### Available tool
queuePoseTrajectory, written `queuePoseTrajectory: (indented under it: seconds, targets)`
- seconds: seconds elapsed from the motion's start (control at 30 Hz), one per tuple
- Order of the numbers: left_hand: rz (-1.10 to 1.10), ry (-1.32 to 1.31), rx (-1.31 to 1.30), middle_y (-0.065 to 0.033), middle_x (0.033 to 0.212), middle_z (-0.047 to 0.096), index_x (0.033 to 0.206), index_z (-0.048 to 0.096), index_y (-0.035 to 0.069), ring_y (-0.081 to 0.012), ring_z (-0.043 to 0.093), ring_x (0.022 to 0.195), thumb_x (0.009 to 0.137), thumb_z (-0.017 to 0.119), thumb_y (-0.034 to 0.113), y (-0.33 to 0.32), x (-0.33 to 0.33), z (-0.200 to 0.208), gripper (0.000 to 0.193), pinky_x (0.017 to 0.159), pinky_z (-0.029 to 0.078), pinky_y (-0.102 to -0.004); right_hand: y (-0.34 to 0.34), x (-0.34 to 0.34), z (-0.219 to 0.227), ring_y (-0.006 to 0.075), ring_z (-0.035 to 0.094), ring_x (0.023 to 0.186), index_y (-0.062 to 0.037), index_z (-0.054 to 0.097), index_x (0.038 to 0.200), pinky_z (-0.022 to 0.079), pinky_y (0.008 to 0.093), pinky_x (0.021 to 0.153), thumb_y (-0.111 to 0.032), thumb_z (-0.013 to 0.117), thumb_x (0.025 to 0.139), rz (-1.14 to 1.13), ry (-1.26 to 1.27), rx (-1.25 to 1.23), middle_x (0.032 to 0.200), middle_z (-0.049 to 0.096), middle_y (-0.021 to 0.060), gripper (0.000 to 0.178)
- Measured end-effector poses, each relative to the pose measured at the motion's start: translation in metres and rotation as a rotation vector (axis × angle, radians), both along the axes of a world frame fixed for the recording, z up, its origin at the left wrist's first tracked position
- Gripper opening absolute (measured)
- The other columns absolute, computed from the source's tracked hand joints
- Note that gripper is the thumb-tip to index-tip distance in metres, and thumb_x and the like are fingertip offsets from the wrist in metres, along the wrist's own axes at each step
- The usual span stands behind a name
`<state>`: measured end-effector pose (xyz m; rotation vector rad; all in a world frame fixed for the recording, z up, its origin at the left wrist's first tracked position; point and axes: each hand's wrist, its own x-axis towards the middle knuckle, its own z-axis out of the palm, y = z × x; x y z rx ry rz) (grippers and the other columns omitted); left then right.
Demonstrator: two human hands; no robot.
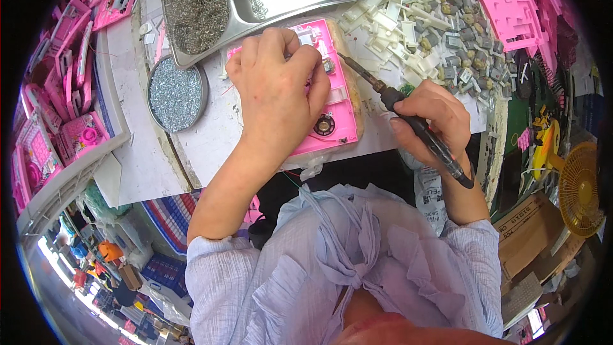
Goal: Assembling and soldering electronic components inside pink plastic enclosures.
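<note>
Although the left hand [274, 80] partly covers it, the bright pink, rectangular plastic panel [345, 129] shows a long edge slanting from between 11 and 12 o'clock to between 5 and 6. It lies at 9 o'clock from the right hand [440, 112], which is closed around a slim, black-handled soldering iron [418, 126]. The iron's shaft points between 10 and 11 o'clock, its tip near a small silvery block [329, 66] on the panel; whether they touch cannot be told. Nearer is the left hand, resting over the panel, fingers bent; what they pinch, if anything, is hidden. Beneath lies a beige pad [356, 99] on the white-covered desk [147, 166], with off-white plastic pieces [386, 22] between 1 and 2 o'clock.
</note>
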<state>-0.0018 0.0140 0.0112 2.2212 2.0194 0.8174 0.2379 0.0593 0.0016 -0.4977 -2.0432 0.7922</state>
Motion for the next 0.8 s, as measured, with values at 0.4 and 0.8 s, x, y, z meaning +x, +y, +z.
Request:
queuePoseTrajectory:
  seconds: [0.4, 0.8]
  targets:
    - [0.157, -0.044, -0.253, -0.017, 0.11, 0.062, 0.109, 0.065, 0.003, -0.0355, 0.061, 0.104, 0.082, 0.079, 0.016, -0.038, -0.054, 0.017, 0.033, 0.084, 0.05, -0.0444, 0.001, 0.008, 0.005, 0.0201, 0.056, 0.059, 0.0003, 0.068, 0.101, 0.042, 0.0307, 0.053, 0.004, 0.08, 0.073, -0.038, 0.003, -0.071, 0.073, 0.065, 0.0095, 0.03]
    - [0.065, -0.525, 0.022, -0.0098, 0.092, 0.071, 0.097, 0.07, 0.002, -0.0199, 0.071, 0.075, 0.084, 0.076, 0.004, -0.022, -0.045, 0.002, 0.014, 0.068, 0.057, -0.029, -0.007, -0.029, 0.01, 0.0181, 0.057, 0.062, 0.0014, 0.068, 0.105, 0.042, 0.029, 0.056, 0.0, 0.081, 0.077, -0.067, 0.1, -0.194, 0.079, 0.067, 0.0104, 0.031]
